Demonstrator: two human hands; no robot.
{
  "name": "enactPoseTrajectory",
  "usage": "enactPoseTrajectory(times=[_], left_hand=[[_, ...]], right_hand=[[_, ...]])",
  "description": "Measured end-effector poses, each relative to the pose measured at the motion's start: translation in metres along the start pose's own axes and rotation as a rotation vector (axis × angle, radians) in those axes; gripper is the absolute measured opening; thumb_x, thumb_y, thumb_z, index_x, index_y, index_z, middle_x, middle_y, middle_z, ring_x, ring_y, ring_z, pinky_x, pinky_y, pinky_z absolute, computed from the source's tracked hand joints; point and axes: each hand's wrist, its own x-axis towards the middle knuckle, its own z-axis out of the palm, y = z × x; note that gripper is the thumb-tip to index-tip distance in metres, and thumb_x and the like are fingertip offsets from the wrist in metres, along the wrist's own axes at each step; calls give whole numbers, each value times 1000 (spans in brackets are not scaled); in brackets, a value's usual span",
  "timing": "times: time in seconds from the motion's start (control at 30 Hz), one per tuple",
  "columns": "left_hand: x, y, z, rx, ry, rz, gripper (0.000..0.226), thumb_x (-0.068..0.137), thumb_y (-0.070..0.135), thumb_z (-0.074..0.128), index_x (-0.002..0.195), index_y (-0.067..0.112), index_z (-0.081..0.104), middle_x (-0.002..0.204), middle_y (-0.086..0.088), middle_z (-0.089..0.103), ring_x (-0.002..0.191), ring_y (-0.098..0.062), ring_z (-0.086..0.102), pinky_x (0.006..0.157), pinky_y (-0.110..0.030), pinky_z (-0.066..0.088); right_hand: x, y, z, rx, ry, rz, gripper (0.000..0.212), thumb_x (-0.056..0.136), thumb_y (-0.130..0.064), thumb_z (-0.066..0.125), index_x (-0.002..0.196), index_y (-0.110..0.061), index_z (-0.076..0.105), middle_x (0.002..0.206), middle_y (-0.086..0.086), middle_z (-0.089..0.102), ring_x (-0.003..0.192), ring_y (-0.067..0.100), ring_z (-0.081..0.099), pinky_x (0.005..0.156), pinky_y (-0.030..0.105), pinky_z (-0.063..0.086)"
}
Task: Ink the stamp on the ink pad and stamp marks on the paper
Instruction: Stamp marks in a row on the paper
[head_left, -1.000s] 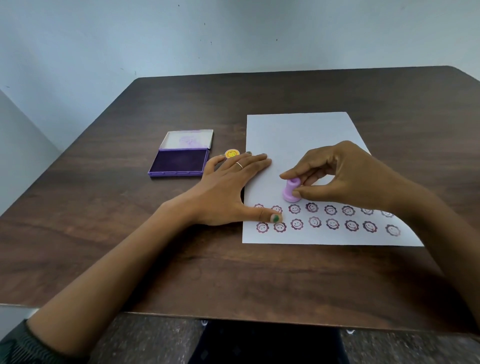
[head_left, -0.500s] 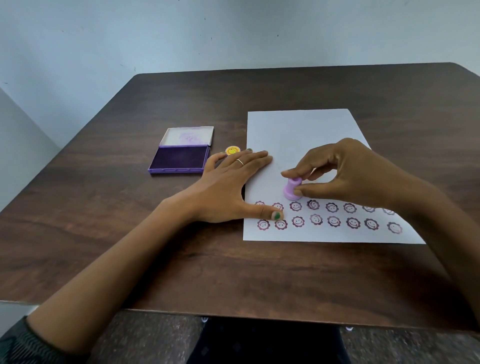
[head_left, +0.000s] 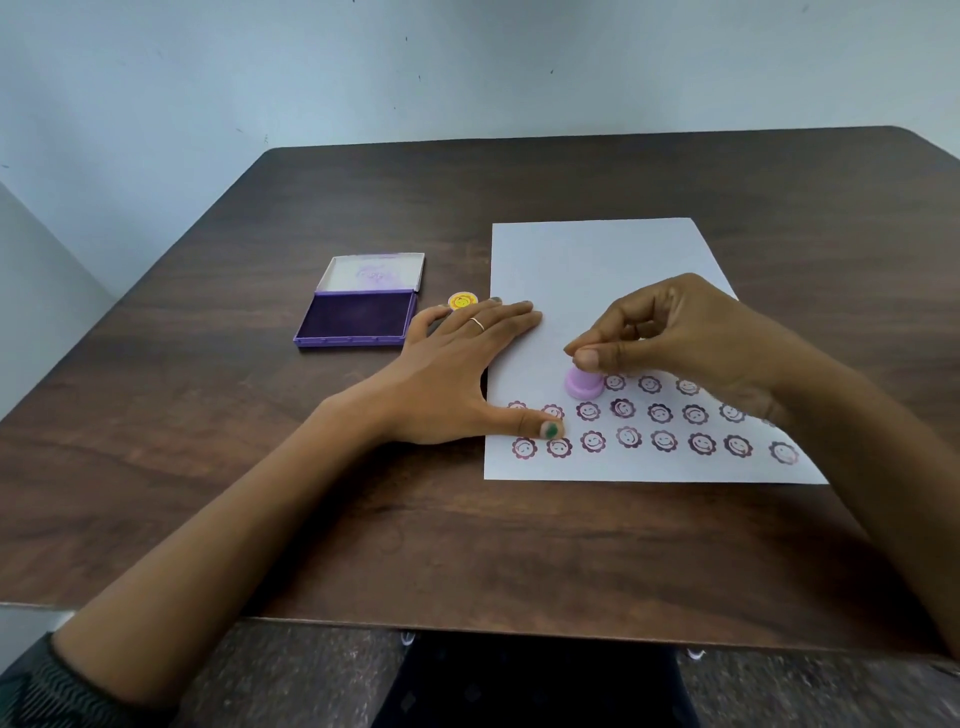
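Dark wood table (head_left: 218, 467) carries a white paper (head_left: 597, 260) with two full rows of purple smiley marks (head_left: 660, 413) and a third row begun. Right hand (head_left: 691, 338) pinches the lilac stamp (head_left: 584, 384) by its top, base pressed on the sheet at that row's left end. Left hand (head_left: 457, 374) lies flat, fingers spread, pinning the paper's edge. This looks like the pressing step; next, probably lift straight up and re-ink at the open purple ink pad (head_left: 356, 325), near a yellow smiley cap (head_left: 463, 301)

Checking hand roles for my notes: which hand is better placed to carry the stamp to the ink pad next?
Right. The right hand already pinches the stamp, while the left hand lies flat, steadying the paper beside the ink pad.
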Motion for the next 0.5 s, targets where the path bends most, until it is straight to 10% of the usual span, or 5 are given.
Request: enactPoseTrajectory(times=[0.5], left_hand=[[1,-2,3,-14,-3,-2,99,64,82,42,147,39,10,158,16,9,143,-3,1,113,-33,-7]], right_hand=[[12,-5,4,92,23,122,12,71,-15,74,60,-20,74,85,8,76,80,28,66,59,21,51]])
